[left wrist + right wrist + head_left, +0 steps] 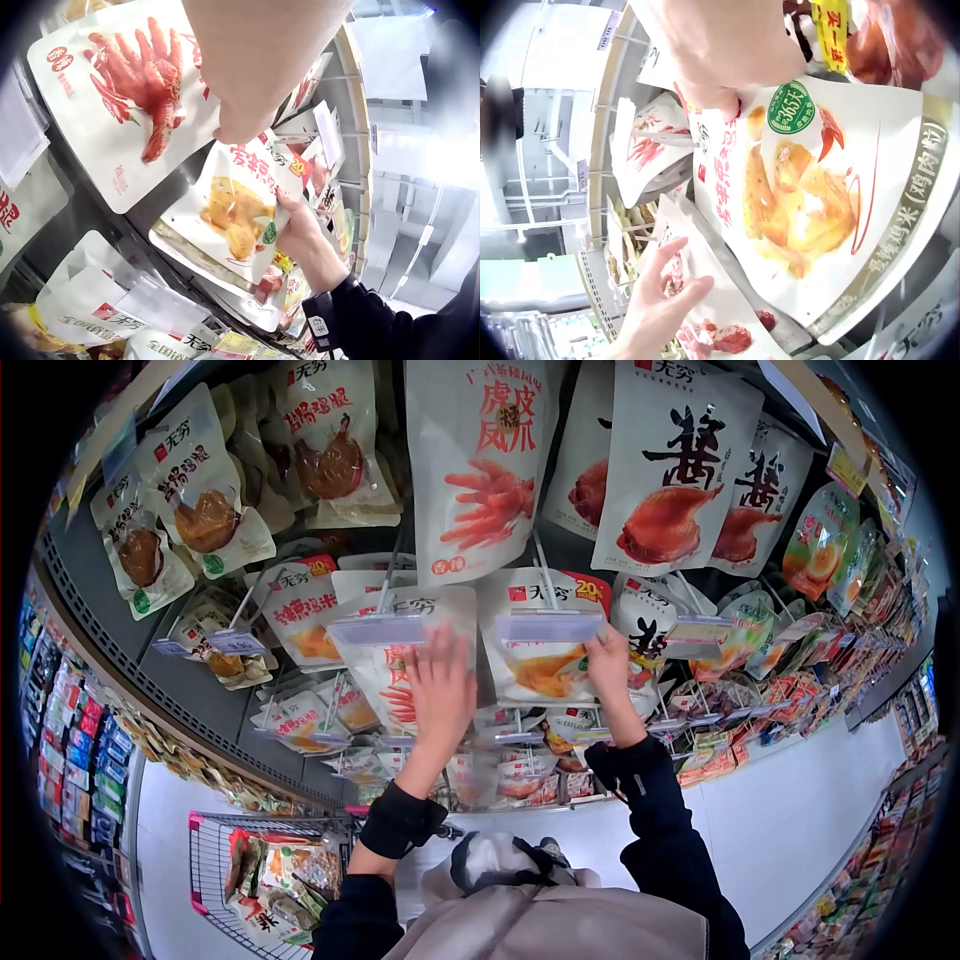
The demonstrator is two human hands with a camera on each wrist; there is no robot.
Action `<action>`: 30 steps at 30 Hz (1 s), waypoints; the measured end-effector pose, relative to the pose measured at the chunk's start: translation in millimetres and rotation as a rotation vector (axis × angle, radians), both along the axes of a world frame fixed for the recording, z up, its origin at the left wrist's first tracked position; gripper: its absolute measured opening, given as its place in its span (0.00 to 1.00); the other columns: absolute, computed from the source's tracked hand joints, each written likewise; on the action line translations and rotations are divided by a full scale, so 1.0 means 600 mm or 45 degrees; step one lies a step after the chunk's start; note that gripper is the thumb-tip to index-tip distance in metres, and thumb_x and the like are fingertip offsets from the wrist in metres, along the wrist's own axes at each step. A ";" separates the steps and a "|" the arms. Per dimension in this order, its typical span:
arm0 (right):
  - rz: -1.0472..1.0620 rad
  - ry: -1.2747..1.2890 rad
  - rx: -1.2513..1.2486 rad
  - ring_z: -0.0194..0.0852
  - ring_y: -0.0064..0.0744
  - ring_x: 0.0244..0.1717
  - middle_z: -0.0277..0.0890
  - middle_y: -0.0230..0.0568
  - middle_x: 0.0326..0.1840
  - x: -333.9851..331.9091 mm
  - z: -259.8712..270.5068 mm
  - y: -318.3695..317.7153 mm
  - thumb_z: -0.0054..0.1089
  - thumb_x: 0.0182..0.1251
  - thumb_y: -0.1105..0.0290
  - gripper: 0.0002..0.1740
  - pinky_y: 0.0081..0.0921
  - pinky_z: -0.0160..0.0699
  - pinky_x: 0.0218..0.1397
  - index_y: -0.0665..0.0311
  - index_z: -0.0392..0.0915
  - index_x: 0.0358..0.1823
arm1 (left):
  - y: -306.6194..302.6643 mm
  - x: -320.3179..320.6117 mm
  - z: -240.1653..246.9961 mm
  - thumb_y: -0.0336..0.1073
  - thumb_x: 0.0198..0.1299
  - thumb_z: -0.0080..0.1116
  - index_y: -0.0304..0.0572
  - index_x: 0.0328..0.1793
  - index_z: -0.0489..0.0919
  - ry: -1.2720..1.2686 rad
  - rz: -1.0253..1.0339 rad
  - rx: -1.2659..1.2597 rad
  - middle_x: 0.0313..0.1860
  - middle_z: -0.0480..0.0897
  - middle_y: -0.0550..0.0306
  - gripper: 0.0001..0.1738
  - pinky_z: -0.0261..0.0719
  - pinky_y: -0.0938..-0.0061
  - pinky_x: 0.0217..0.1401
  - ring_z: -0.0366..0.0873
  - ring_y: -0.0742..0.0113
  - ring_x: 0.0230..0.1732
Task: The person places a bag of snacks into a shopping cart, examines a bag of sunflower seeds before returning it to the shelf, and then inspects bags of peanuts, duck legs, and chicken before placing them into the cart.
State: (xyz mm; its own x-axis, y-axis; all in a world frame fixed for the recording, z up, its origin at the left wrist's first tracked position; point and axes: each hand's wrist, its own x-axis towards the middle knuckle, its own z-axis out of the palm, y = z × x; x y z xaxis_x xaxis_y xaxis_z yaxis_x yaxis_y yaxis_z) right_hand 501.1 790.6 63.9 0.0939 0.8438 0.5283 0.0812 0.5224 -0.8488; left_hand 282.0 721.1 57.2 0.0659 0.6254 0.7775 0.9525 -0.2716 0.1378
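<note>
My right hand [612, 665] pinches the upper right edge of a white snack bag [540, 678] with a yellow chicken picture and a red "20" corner. In the right wrist view the front of this chicken bag [802, 202] faces the camera, below the thumb. My left hand [443, 685] is in front of a white chicken-feet bag [375, 680], its fingers fairly straight and overlapping the print. From the right wrist, the left hand [660, 300] shows thumb and forefinger apart, holding nothing. Clear price-tag holders [550, 626] cross the tops of both bags.
Larger bags hang above, including a chicken-feet bag [480, 480] and a duck-like meat bag [670, 490]. Metal hooks with tags jut outward between the rows. A shopping cart [215, 870] holding several packages stands at the lower left. Another stocked shelf [85, 760] lines the far left.
</note>
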 end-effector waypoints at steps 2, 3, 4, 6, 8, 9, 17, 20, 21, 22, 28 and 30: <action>0.058 0.027 -0.041 0.66 0.15 0.33 0.76 0.31 0.31 0.008 0.002 -0.019 0.52 0.63 0.67 0.13 0.16 0.67 0.38 0.71 0.75 0.39 | -0.001 -0.003 0.001 0.30 0.43 0.59 0.41 0.61 0.62 0.016 -0.002 -0.005 0.66 0.57 0.49 0.35 0.45 0.49 0.67 0.53 0.52 0.66; 0.090 0.040 -0.061 0.66 0.14 0.33 0.76 0.31 0.32 0.012 0.002 -0.026 0.53 0.63 0.66 0.13 0.16 0.66 0.38 0.71 0.75 0.39 | 0.000 -0.006 -0.001 0.30 0.43 0.59 0.41 0.61 0.63 0.030 0.000 0.018 0.66 0.58 0.49 0.35 0.45 0.49 0.67 0.53 0.53 0.66; 0.087 0.011 -0.108 0.66 0.14 0.33 0.76 0.31 0.32 0.015 0.002 -0.030 0.55 0.62 0.65 0.14 0.16 0.67 0.38 0.71 0.75 0.39 | 0.001 -0.009 -0.003 0.30 0.43 0.59 0.41 0.61 0.63 0.044 0.004 0.043 0.66 0.58 0.50 0.34 0.45 0.48 0.67 0.53 0.53 0.67; 0.112 -0.010 -0.121 0.66 0.15 0.33 0.76 0.31 0.32 0.017 0.001 -0.034 0.55 0.62 0.64 0.14 0.16 0.67 0.39 0.71 0.75 0.39 | 0.005 -0.014 -0.009 0.31 0.43 0.58 0.42 0.60 0.64 0.070 0.018 0.086 0.66 0.59 0.51 0.33 0.44 0.51 0.67 0.50 0.52 0.68; 0.108 -0.014 -0.103 0.66 0.15 0.33 0.76 0.31 0.32 0.015 -0.004 -0.033 0.55 0.62 0.64 0.14 0.16 0.66 0.39 0.71 0.75 0.39 | 0.003 -0.017 -0.009 0.31 0.43 0.58 0.42 0.60 0.64 0.069 0.014 0.074 0.65 0.59 0.51 0.33 0.45 0.51 0.67 0.51 0.53 0.68; 0.092 -0.012 -0.079 0.67 0.15 0.34 0.76 0.31 0.33 0.014 -0.006 -0.030 0.55 0.62 0.64 0.14 0.16 0.66 0.39 0.70 0.75 0.39 | 0.002 -0.018 -0.008 0.31 0.43 0.58 0.42 0.60 0.64 0.067 0.015 0.070 0.65 0.59 0.52 0.33 0.45 0.51 0.67 0.51 0.53 0.68; -0.098 0.187 0.170 0.68 0.24 0.47 0.70 0.41 0.51 -0.001 -0.020 -0.056 0.50 0.63 0.73 0.17 0.21 0.65 0.52 0.69 0.66 0.52 | -0.016 -0.134 0.047 0.28 0.52 0.51 0.35 0.55 0.67 -0.447 -0.035 0.368 0.54 0.68 0.44 0.21 0.56 0.57 0.61 0.63 0.46 0.55; -0.385 -0.206 0.592 0.62 0.40 0.55 0.63 0.48 0.55 -0.004 -0.080 -0.092 0.45 0.57 0.82 0.17 0.32 0.60 0.58 0.68 0.64 0.50 | -0.023 -0.194 0.060 0.30 0.57 0.49 0.34 0.58 0.65 -0.657 -0.111 0.224 0.58 0.68 0.46 0.22 0.61 0.68 0.60 0.65 0.55 0.58; -0.450 -0.516 0.744 0.64 0.42 0.54 0.64 0.49 0.53 -0.005 -0.091 -0.109 0.46 0.55 0.83 0.17 0.32 0.61 0.57 0.68 0.64 0.48 | -0.013 -0.216 0.059 0.31 0.58 0.49 0.34 0.59 0.64 -0.708 -0.162 0.177 0.58 0.68 0.47 0.22 0.62 0.71 0.59 0.66 0.58 0.57; -0.264 -0.501 0.746 0.65 0.43 0.52 0.64 0.51 0.52 -0.024 -0.090 -0.123 0.47 0.52 0.84 0.17 0.32 0.63 0.55 0.68 0.64 0.46 | -0.006 -0.226 0.064 0.33 0.60 0.48 0.35 0.59 0.64 -0.819 -0.215 0.113 0.59 0.68 0.48 0.21 0.63 0.72 0.58 0.67 0.60 0.56; 0.369 -0.202 0.219 0.63 0.41 0.56 0.64 0.49 0.53 -0.137 -0.047 -0.118 0.54 0.55 0.79 0.25 0.31 0.64 0.57 0.68 0.60 0.56 | 0.074 -0.289 0.080 0.39 0.63 0.44 0.36 0.59 0.67 -1.079 -0.445 -0.187 0.54 0.73 0.55 0.20 0.65 0.78 0.55 0.69 0.70 0.51; 0.405 -0.190 0.099 0.65 0.39 0.55 0.64 0.48 0.54 -0.160 -0.046 -0.103 0.56 0.56 0.75 0.25 0.29 0.64 0.56 0.68 0.61 0.56 | 0.102 -0.288 0.070 0.41 0.64 0.43 0.36 0.58 0.68 -1.153 -0.413 -0.212 0.52 0.74 0.56 0.21 0.64 0.78 0.55 0.69 0.70 0.50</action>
